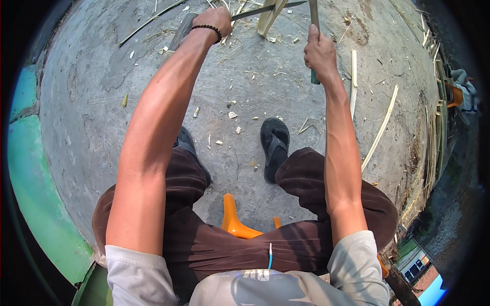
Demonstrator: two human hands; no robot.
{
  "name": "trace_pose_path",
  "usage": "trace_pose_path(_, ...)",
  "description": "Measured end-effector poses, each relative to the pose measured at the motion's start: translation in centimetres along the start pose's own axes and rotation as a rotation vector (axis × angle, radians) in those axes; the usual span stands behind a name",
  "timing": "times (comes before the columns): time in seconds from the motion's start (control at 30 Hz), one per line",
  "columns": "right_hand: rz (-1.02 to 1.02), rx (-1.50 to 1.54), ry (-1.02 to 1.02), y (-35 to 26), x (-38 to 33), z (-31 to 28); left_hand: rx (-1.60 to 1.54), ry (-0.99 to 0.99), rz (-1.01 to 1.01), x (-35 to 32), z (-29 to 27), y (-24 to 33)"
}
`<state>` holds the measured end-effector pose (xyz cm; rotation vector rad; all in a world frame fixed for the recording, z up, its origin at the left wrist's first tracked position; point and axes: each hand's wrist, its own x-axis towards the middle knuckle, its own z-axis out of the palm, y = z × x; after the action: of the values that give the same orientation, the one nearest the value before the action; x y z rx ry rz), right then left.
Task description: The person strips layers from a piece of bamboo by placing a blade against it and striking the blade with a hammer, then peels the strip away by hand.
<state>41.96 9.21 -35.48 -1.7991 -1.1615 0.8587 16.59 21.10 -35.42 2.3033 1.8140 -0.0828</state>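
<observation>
**Splitting bamboo on a concrete yard**

The person sat low on an orange stool [232, 219], knees spread, so both arms could reach out over the ground in front. The left hand [214, 21] was closed around the handle of a long blade [255, 11], which ran across to the right and met the pale split bamboo piece [269, 18] near the top edge of the view. The right hand [320, 51] was clenched around an upright stick [314, 20], held vertical with its green lower end showing beneath the fist; it stood just beside the bamboo piece. Whether the stick touched the blade could not be told, as the meeting point lay at the rim of the picture. The grip looked suited to steadying or striking while the other hand kept the blade set in the cane, though that is a judgement.

One black sandal [274, 148] lay between the knees on the ground, the other foot tucked under the left thigh.

The concrete floor [92, 102] was grey, stained and littered with chips and slivers. Long pale bamboo strips [380, 127] lay to the right, with more stacked along the far right edge. A green painted kerb [35, 194] curved along the left. The setting was outdoors in daylight.
</observation>
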Motion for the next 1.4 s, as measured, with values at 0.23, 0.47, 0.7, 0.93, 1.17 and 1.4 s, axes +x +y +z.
trace_pose_path(0.23,-0.166,-0.517,0.006,5.7,2.6,0.1,-0.056,-0.134,0.07,0.6,-0.6,2.6)
trace_pose_path(0.47,-0.1,0.823,-0.085,-4.1,1.2,-3.9,-0.031,-0.004,0.042,1.6,2.1,-1.4)
trace_pose_path(0.7,0.058,-0.18,-0.191,3.3,3.7,3.4,0.122,-0.031,0.039,2.3,2.6,-0.5)
trace_pose_path(0.93,-0.255,-0.002,0.266,4.0,2.4,3.0,-0.078,0.007,-0.067,0.0,4.6,0.4)
trace_pose_path(1.17,-0.125,-0.212,0.113,3.9,2.4,2.9,-0.046,-0.132,-0.075,0.8,7.9,-1.3)
trace_pose_path(1.4,0.073,-0.372,-0.082,13.4,4.3,5.6,-0.045,-0.104,-0.02,1.5,9.7,0.1)
